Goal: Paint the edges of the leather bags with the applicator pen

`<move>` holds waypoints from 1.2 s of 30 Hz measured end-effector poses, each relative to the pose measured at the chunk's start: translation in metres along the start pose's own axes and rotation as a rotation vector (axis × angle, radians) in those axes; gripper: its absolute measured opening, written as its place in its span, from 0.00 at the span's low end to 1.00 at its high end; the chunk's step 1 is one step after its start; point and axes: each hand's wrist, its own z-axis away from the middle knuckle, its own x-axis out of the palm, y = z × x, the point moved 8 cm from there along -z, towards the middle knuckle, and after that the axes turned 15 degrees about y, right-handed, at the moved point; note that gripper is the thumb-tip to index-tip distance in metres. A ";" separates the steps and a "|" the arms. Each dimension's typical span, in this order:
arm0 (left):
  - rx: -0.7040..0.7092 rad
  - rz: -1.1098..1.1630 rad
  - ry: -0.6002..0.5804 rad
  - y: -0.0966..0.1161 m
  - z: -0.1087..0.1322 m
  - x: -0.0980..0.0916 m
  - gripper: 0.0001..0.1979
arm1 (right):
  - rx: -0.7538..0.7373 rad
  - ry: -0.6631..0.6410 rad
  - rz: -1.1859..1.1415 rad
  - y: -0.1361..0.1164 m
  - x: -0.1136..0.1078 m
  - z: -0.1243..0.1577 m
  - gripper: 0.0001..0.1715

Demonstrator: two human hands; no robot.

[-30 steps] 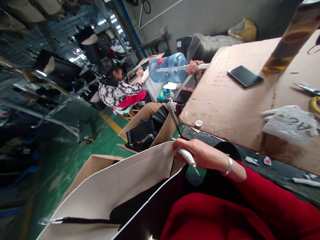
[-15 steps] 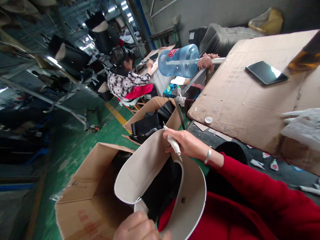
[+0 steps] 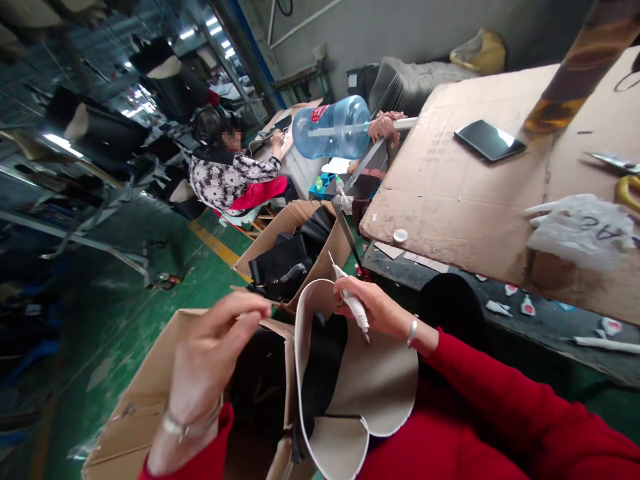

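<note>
Right hand (image 3: 373,308) grips a white tube (image 3: 350,301) and the curled sheet (image 3: 370,380). Left hand (image 3: 210,353) hangs loose and empty, left of the sheet, over the box (image 3: 145,393)

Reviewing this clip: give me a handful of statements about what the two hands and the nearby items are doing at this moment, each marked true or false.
1. The right hand holds a white tube against the curved pale sheet. True.
2. The left hand grips the tube. False: it is raised with fingers loosely spread, holding nothing visible.
3. A dark tablet lies on the cardboard tabletop. True.
4. The big blue water bottle stands upright on the floor. False: it lies on its side, raised off the floor.
5. The open carton beyond the hands holds black items. True.
</note>
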 end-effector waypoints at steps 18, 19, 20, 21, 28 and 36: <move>-0.117 0.499 -0.994 -0.043 -0.015 0.153 0.49 | 0.021 0.331 -0.072 -0.004 -0.010 -0.017 0.23; -0.134 0.536 -0.983 -0.046 -0.013 0.153 0.49 | 0.033 0.339 -0.089 -0.002 -0.011 -0.018 0.24; -0.156 0.570 -0.962 -0.048 -0.010 0.152 0.49 | 0.045 0.349 -0.100 -0.001 -0.011 -0.019 0.25; -0.177 0.596 -0.938 -0.051 -0.008 0.153 0.49 | 0.056 0.359 -0.105 0.000 -0.013 -0.019 0.26; -0.367 0.712 -0.763 -0.057 -0.001 0.177 0.42 | 0.109 0.365 -0.027 0.006 -0.008 -0.025 0.25; -0.464 0.540 -0.649 -0.070 -0.018 0.181 0.17 | 0.075 0.348 0.043 0.010 0.002 -0.035 0.26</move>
